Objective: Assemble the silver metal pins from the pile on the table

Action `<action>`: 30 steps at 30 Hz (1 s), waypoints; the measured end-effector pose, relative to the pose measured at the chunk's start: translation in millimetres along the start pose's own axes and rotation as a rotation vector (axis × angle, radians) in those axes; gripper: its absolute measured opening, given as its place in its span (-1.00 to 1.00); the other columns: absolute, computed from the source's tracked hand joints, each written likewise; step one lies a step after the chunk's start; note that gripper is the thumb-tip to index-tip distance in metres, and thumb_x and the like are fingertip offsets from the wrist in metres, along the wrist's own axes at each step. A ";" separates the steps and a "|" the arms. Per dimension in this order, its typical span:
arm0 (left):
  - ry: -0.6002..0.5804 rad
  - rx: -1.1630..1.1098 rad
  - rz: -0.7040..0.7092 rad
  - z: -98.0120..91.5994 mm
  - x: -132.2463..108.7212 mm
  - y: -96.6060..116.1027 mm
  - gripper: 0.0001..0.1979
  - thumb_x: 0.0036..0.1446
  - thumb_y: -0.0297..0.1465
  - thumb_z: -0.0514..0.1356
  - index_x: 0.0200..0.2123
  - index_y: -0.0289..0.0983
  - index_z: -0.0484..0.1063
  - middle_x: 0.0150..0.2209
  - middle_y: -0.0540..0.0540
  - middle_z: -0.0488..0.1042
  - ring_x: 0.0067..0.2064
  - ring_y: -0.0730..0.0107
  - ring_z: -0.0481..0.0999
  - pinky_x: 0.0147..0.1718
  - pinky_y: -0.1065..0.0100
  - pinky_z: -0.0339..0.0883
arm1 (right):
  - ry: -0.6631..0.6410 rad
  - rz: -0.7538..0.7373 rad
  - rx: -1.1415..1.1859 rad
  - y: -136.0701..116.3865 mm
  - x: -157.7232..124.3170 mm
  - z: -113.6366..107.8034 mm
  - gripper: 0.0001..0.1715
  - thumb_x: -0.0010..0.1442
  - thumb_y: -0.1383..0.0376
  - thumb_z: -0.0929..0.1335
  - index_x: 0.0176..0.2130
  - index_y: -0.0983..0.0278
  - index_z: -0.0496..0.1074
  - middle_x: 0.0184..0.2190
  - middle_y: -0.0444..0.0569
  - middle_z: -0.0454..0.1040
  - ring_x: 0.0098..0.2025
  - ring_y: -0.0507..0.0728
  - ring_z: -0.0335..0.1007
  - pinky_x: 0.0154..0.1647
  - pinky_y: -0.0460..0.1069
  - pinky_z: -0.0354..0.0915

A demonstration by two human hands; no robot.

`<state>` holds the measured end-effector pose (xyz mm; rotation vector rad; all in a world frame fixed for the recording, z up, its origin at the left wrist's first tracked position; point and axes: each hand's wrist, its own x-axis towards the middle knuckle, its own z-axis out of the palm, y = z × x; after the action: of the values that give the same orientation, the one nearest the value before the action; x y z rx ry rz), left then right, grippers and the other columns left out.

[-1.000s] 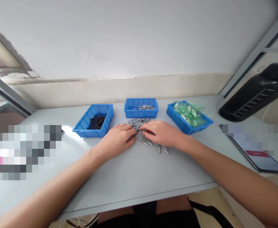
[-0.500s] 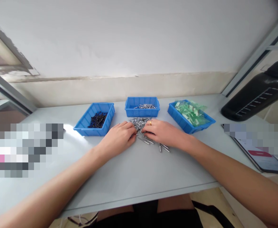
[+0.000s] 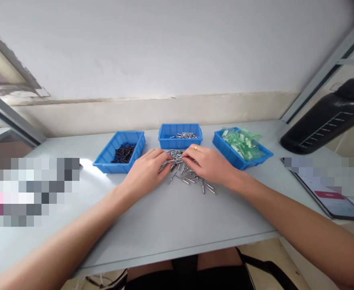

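Observation:
A loose pile of silver metal pins (image 3: 181, 171) lies on the grey table (image 3: 170, 217) in front of the middle blue tray. My left hand (image 3: 148, 169) rests on the pile's left side, fingers curled and pinching a few pins. My right hand (image 3: 208, 163), with a ring on one finger, covers the pile's right side with its fingertips pressed into the pins. Both hands lie close together, almost touching.
Three blue trays stand behind the pile: the left tray (image 3: 110, 155) holds dark screws, the middle tray (image 3: 179, 139) silver pins, the right tray (image 3: 234, 155) green plastic bags. A black device (image 3: 324, 117) and a tablet (image 3: 330, 193) lie at the right.
Both hands have moved a little farther from me over the pile. The pins have been spread, with more now loose between the hands.

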<state>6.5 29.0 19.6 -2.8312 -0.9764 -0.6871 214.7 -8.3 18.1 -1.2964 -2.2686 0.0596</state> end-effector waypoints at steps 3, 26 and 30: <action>-0.014 -0.011 0.028 0.6 -0.3 0.2 -0.81 0.25 -0.33 0.03 -0.28 -0.28 0.39 -0.29 -0.08 0.45 -0.24 0.31 0.41 -0.25 0.29 0.31 | 0.077 -0.033 0.033 -0.7 -0.2 -0.6 -0.78 0.31 0.29 0.15 -0.24 0.29 0.34 -0.30 -0.05 0.38 -0.27 0.05 0.29 -0.27 -0.05 0.15; 0.154 -0.284 -0.017 -9.0 0.3 8.4 -0.89 0.21 -0.37 0.11 -0.29 -0.28 0.39 -0.32 -0.05 0.45 -0.26 0.43 0.44 -0.25 0.38 0.33 | 0.021 -0.114 0.081 -2.8 -0.4 -1.0 -0.78 0.32 0.27 0.16 -0.20 0.27 0.35 -0.30 -0.04 0.44 -0.24 0.07 0.34 -0.23 -0.04 0.20; 0.139 -0.353 0.063 -10.9 -1.1 11.6 -0.91 0.21 -0.41 0.11 -0.27 -0.29 0.38 -0.31 -0.05 0.45 -0.25 0.44 0.44 -0.23 0.39 0.34 | -0.044 -0.179 0.063 -6.8 -0.6 1.7 -0.74 0.33 0.28 0.14 -0.27 0.29 0.36 -0.34 -0.03 0.44 -0.24 0.09 0.34 -0.21 -0.03 0.21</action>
<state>8.5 17.0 29.8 -3.0349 -0.8099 -1.1329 208.8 -12.1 18.3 -1.0647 -2.3905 0.0963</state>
